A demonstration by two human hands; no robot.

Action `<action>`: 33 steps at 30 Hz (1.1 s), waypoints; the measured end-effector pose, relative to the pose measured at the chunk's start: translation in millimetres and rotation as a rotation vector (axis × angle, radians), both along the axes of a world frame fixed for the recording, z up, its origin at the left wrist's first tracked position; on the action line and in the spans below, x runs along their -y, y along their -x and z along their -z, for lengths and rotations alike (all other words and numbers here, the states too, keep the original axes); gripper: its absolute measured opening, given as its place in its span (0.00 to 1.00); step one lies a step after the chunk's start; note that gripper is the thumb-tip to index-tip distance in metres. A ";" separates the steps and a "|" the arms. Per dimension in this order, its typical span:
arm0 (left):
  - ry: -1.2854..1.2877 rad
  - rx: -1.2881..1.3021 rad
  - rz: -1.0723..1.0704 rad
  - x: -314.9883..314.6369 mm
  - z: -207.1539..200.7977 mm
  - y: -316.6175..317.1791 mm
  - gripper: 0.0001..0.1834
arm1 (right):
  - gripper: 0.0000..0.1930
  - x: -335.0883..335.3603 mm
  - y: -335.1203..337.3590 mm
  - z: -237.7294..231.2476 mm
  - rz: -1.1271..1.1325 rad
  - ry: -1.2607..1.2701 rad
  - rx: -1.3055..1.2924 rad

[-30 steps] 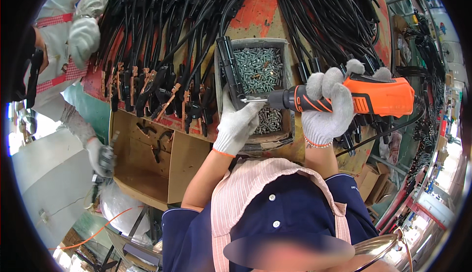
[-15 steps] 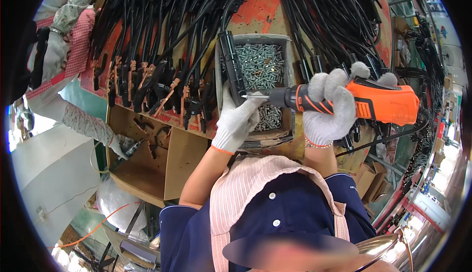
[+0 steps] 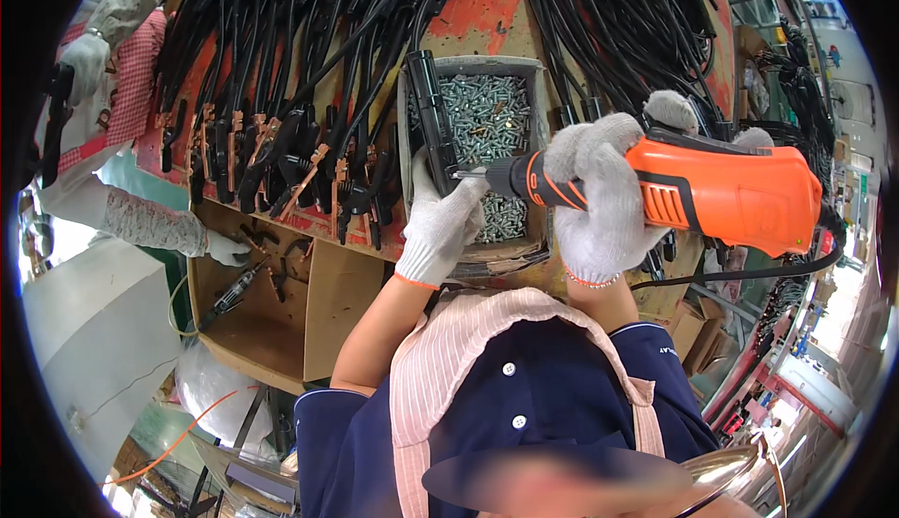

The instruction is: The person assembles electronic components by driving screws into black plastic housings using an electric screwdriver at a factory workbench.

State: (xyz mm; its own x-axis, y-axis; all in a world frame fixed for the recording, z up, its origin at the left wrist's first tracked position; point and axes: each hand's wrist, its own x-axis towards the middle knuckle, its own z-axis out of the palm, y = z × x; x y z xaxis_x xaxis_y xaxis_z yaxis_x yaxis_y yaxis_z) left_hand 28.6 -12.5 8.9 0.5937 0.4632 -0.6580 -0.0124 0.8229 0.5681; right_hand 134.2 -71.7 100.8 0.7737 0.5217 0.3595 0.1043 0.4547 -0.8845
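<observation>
Overhanging the screw box (image 3: 540,111), cable handle (image 3: 429,101) and power screwdriver (image 3: 730,190) are gripped by left hand (image 3: 438,226) and right hand (image 3: 604,204) respectively.

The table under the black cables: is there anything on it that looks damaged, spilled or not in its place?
The tabletop looks worn: between the two bunches of black cables, red and tan patches meet in ragged edges. Dark specks lie there, too small to identify. The visible screws lie inside their box.

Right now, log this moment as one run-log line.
left hand: holds black handle; right hand: grips orange power driver; bit: at handle's near end; screw box: under handle
</observation>
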 end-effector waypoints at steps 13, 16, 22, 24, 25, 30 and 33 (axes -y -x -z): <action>0.045 0.004 0.038 -0.1 0.2 3.5 0.48 | 0.24 1.0 4.9 -2.7 -0.051 -0.007 0.030; 0.063 -0.001 0.035 0.1 -0.1 3.4 0.47 | 0.15 3.3 8.5 -4.6 -0.028 -0.006 -0.072; 0.064 -0.007 0.013 0.1 2.9 1.0 0.47 | 0.26 -3.8 3.2 2.6 -0.178 -0.037 0.202; 0.049 -0.019 0.028 -1.3 1.9 1.8 0.47 | 0.23 -2.7 5.4 5.4 -0.155 0.001 0.173; 0.070 -0.023 0.039 -3.6 0.4 0.3 0.46 | 0.23 -5.6 3.2 5.3 -0.156 -0.009 0.165; 0.064 -0.015 0.058 -4.8 6.3 4.1 0.46 | 0.22 -13.4 -4.3 6.6 -0.148 0.056 0.257; 0.019 -0.048 0.112 -5.0 5.4 3.9 0.44 | 0.22 -7.7 -11.7 5.5 -0.162 0.119 0.277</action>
State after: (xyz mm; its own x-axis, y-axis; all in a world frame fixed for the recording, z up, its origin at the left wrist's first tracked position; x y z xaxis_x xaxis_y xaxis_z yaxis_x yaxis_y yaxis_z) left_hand 24.7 -7.5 3.5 0.6084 0.3830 -0.6951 0.1069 0.8283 0.5500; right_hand 145.9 -63.9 95.3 0.5587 0.6808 0.4736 0.2832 0.3801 -0.8805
